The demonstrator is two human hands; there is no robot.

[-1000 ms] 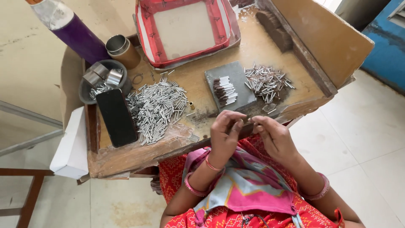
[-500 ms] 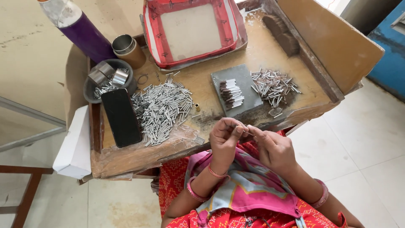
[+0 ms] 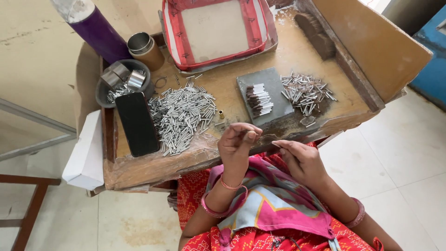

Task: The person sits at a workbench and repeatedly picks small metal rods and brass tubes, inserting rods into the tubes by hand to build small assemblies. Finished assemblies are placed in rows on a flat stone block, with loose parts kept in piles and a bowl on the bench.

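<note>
My left hand (image 3: 238, 145) is raised in front of the table's near edge, with thumb and fingertips pinched on what looks like a small tube, mostly hidden by the fingers. My right hand (image 3: 301, 160) is just to its right, a little apart, fingers drawn together and pointing left; I cannot see anything in it. A heap of short silver tubes (image 3: 182, 116) lies on the wooden table (image 3: 232, 60) beyond my left hand. A grey slab (image 3: 278, 86) carries a row of dark-tipped tubes (image 3: 259, 99). A second heap of tubes (image 3: 306, 92) lies right of it.
A black phone (image 3: 137, 123) lies at the left, behind it a dark bowl (image 3: 103, 90) of metal pieces, a round tin (image 3: 145, 49) and a purple bottle (image 3: 95, 25). A red-rimmed tray (image 3: 173, 37) sits at the back. A wooden board (image 3: 371, 42) walls the right side.
My hands, held together at the table edge a second ago, have come apart. The left hand has lifted slightly; the right has dropped back towards my lap.
</note>
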